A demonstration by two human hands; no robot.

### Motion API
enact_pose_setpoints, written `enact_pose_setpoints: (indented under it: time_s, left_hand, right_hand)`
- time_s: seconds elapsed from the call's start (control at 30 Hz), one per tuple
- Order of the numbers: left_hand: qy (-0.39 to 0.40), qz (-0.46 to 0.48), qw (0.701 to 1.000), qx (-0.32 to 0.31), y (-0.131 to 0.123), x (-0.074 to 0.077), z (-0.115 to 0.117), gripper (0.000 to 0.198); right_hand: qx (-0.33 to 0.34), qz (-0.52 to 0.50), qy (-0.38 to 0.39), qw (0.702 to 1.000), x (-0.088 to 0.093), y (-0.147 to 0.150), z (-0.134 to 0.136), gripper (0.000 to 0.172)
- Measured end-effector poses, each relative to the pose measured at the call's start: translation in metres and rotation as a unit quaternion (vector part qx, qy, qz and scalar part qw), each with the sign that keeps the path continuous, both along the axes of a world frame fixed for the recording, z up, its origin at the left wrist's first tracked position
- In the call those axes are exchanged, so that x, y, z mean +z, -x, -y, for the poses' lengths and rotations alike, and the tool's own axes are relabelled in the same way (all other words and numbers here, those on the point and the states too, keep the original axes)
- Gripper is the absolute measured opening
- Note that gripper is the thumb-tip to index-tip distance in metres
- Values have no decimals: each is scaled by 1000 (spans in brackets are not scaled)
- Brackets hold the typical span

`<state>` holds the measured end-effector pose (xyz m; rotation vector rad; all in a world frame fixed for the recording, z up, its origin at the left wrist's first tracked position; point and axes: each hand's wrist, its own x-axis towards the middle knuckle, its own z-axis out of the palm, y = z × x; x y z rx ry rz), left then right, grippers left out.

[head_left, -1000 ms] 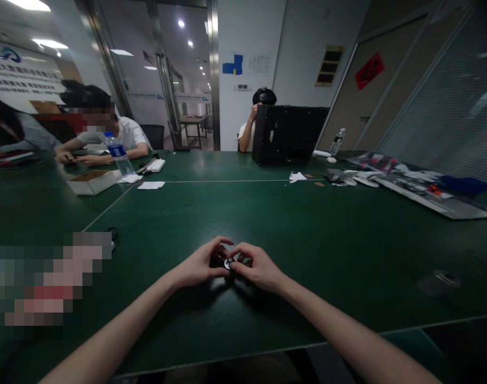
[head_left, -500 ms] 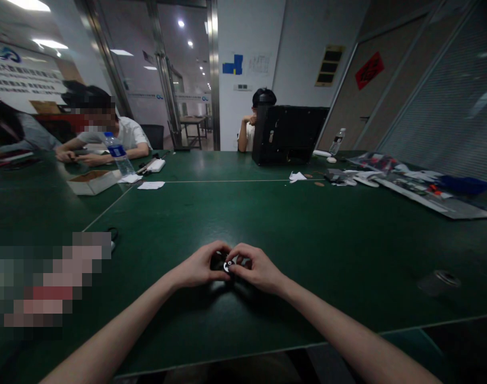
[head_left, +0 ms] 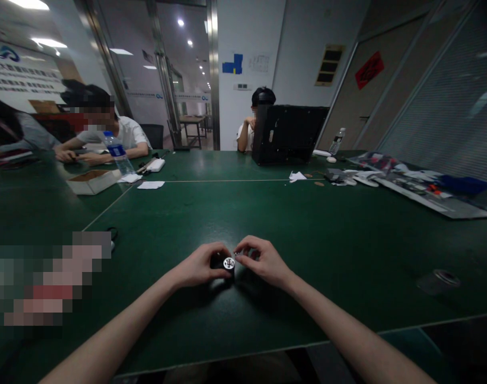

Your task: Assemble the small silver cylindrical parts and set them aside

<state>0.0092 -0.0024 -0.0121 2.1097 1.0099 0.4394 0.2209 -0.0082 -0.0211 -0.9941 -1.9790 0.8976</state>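
Note:
My left hand (head_left: 205,262) is closed around a small black cylinder (head_left: 229,263) that stands at the green table's near middle. The cylinder's top is a silvery disc with dark openings; its exact kind I cannot make out. Just to the right and slightly higher, my right hand (head_left: 263,258) pinches a tiny shiny metal part (head_left: 237,254) between thumb and forefinger. That part is apart from the cylinder and mostly hidden by the fingertips.
A grey metal can-like cylinder (head_left: 439,281) stands at the right near edge. A white box (head_left: 93,182), a water bottle (head_left: 118,153), a large black case (head_left: 291,133) and a cluttered tray (head_left: 435,194) lie farther off. People sit across the green table (head_left: 307,224).
My right hand has drawn back to the right from the cylinder with the tiny metal part, uncovering the silvery top. My left hand has stayed in place around the cylinder.

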Motion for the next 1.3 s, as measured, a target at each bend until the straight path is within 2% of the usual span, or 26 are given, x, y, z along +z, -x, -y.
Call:
enact_pose_setpoints:
  time_s: [0.17,0.3,0.43,0.6,0.77,0.97,1.17,1.3]
  left_hand:
    - [-3,-1,1000,14,1,1,-1,31]
    - [-4,-1,1000,19,0,4,-2,31]
    - [-2,-9,1000,20,-1,6,-1,32]
    - [3,-21,1000,19,-2,9,1,34]
    - [5,-20,1000,19,-1,10,1,34]
    - [16,-21,999,17,0,6,-1,34]
    - [-10,-37,999,14,-2,5,-1,33]
    - [-16,-38,999,11,-2,4,0,34]
  right_hand:
    - [-2,89,24,996,4,-14,-6,12]
    - [34,150,43,987,-2,-20,-9,16]
    - [30,201,29,979,-8,-21,-14,16]
    - [41,211,35,976,-10,-26,-18,20]
    - [43,209,57,975,-6,-39,-22,35]
    - [-40,255,1,966,-8,-46,-26,28]
    - [-39,280,-50,958,-11,-36,-20,21]
    - [-11,236,-71,969,-8,-23,-13,18]
